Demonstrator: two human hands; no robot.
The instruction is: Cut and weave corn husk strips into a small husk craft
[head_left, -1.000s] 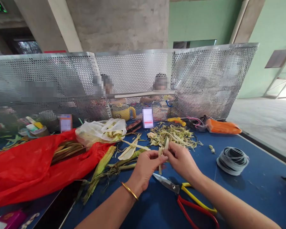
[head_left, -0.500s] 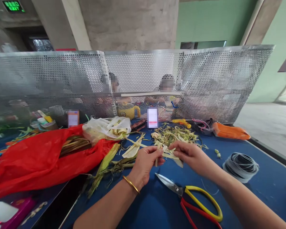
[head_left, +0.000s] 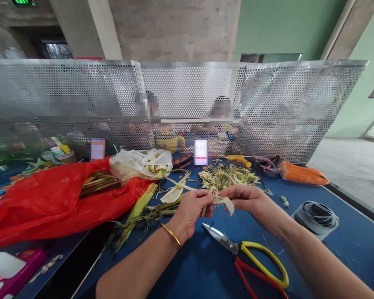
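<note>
Over the blue table, my left hand (head_left: 191,211) pinches pale corn husk strips (head_left: 226,203) between thumb and fingers. A gold bangle circles that wrist. Just to its right, my right hand (head_left: 252,203) has its fingers closed on the same husk, whose wide end curls down below the fingertips. Below my hands lie scissors (head_left: 233,247) with one yellow and one red handle, their blades parted slightly. Behind them is a heap of shredded husk pieces (head_left: 229,176). Whole husks (head_left: 176,193) lie to the left of my left hand.
A red plastic bag (head_left: 50,199) holding dried husks and a white plastic bag (head_left: 140,164) are on the left. Coiled strapping (head_left: 316,220) and an orange packet (head_left: 303,173) lie right. A perforated metal screen (head_left: 190,91) stands behind, with people beyond. A phone (head_left: 201,152) leans there.
My right hand has shifted slightly, and the husk's loose end now curls downward instead of pointing out to the right. The camera view has moved a little.
</note>
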